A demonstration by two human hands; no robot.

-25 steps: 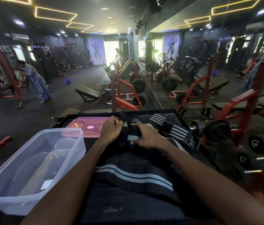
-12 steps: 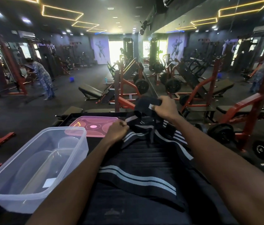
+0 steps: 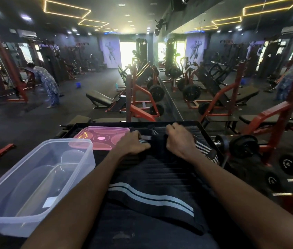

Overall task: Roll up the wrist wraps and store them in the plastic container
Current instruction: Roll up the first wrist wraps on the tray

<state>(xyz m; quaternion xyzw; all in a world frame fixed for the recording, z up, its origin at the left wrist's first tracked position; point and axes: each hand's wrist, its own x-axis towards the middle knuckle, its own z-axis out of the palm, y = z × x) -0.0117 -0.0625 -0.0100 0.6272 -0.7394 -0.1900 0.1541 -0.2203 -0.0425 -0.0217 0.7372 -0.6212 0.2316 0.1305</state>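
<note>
Both hands (image 3: 157, 142) on wrist wrap (image 3: 157, 141)

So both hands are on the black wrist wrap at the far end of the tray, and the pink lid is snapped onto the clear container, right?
Not quite. In the head view the pink lid lies flat on the tray, off the clear container, which stands open. The rest holds: the left hand and right hand are both on the black wrist wrap at the far end.
</note>
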